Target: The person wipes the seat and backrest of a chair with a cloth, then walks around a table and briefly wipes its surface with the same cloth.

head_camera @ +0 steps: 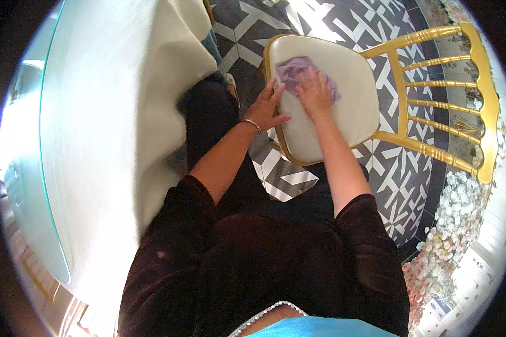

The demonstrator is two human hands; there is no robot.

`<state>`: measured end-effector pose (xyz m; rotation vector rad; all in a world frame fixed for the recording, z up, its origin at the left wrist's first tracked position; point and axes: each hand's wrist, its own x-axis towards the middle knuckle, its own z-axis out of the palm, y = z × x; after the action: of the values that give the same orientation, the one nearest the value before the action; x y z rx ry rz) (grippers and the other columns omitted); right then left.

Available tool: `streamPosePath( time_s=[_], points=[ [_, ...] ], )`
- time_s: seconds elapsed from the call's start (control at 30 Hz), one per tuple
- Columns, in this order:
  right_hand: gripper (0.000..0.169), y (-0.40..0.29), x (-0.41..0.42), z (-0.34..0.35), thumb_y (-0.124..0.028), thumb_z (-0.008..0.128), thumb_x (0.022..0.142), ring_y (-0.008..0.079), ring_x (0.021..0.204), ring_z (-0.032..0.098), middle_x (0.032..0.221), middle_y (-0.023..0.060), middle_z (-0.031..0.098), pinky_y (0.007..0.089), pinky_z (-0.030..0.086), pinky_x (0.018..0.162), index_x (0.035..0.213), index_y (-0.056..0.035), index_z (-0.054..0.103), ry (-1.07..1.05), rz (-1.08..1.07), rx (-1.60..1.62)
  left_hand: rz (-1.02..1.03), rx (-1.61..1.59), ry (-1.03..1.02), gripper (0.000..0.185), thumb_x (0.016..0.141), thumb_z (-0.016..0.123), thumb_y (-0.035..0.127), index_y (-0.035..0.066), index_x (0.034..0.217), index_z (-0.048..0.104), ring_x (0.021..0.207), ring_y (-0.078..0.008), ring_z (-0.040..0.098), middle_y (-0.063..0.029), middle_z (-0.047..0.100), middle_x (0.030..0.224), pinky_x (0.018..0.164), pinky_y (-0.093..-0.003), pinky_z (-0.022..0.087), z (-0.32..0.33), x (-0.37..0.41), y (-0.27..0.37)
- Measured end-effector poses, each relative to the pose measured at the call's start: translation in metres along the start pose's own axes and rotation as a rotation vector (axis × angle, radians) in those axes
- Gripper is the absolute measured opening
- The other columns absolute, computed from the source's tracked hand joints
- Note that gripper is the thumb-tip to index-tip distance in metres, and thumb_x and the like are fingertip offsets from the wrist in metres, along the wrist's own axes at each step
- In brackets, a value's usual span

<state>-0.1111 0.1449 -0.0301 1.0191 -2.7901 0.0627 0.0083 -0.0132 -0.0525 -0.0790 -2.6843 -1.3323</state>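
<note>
A purple cloth [294, 69] lies crumpled on the cream seat pad [349, 97] of a gold chiavari-style chair [404, 105]. My right hand [316, 93] rests on top of the cloth with its fingers spread, pressing it against the pad. At the front edge of the seat, my left hand [266, 107] has its fingers apart and touches the rim; a bracelet circles its wrist. Nothing is held in the left hand. Part of the cloth is hidden beneath the right hand.
To my left stands a table with a white tablecloth [109, 105] and a glass top [29, 189]. Patterned black-and-white tiles [293, 175] cover the floor. White and pink artificial-looking flowers [459, 206] line the right side. Part of another person's shoe [231, 80] shows beside the tablecloth.
</note>
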Motion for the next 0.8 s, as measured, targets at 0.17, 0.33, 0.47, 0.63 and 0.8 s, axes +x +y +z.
streamPosePath(
  time_s=[0.17,0.33,0.47,0.63,0.8],
  points=[
    [0.050,0.082,-0.001,-0.002,-0.037,0.049,0.088,0.0377,0.124,0.034,0.138,0.0174,0.035,0.0460,0.028,0.102,0.132,-0.0139,0.042,-0.119,0.201,-0.081,-0.077,0.201,-0.155,0.087,0.067,0.073,0.040,0.015,0.138,0.030,0.135,-0.0314,0.017,-0.0136,0.011,0.147,0.106,-0.0396,0.028,-0.010,-0.003,0.015],
    [0.049,0.157,-0.076,0.000,-0.033,0.053,0.085,0.0373,0.122,0.037,0.135,0.0179,0.039,0.0483,0.027,0.102,0.128,-0.0096,0.047,-0.070,0.290,0.019,-0.104,0.252,-0.145,0.089,0.062,0.076,0.040,0.017,0.136,0.033,0.135,-0.0305,0.016,-0.0129,0.013,0.146,0.106,-0.0409,0.029,-0.005,0.000,0.021],
    [0.046,0.117,-0.124,-0.012,-0.030,0.055,0.084,0.0376,0.122,0.037,0.135,0.0184,0.039,0.0490,0.027,0.102,0.124,-0.0076,0.050,-0.048,0.249,-0.037,-0.117,0.274,-0.119,0.090,0.060,0.078,0.040,0.017,0.135,0.035,0.134,-0.0312,0.018,-0.0131,0.015,0.145,0.105,-0.0410,0.031,-0.005,0.000,0.021],
    [0.048,-0.007,-0.160,-0.059,-0.022,0.060,0.079,0.0364,0.124,0.034,0.138,0.0132,0.035,0.0493,0.025,0.103,0.125,-0.0131,0.049,-0.099,0.102,0.069,-0.037,0.314,-0.095,0.075,0.071,0.068,0.033,0.010,0.134,0.035,0.131,-0.0353,0.026,-0.0182,0.023,0.143,0.105,-0.0425,0.030,-0.007,0.002,0.032],
    [0.050,-0.041,-0.146,-0.068,-0.019,0.064,0.074,0.0328,0.126,0.033,0.139,0.0078,0.036,0.0494,0.025,0.103,0.122,-0.0167,0.051,-0.169,-0.142,0.228,-0.018,0.555,0.006,0.044,0.085,0.043,0.016,0.008,0.128,0.042,0.126,-0.0323,0.035,-0.0198,0.034,0.137,0.099,-0.0454,0.035,0.012,-0.005,0.024]
  ],
)
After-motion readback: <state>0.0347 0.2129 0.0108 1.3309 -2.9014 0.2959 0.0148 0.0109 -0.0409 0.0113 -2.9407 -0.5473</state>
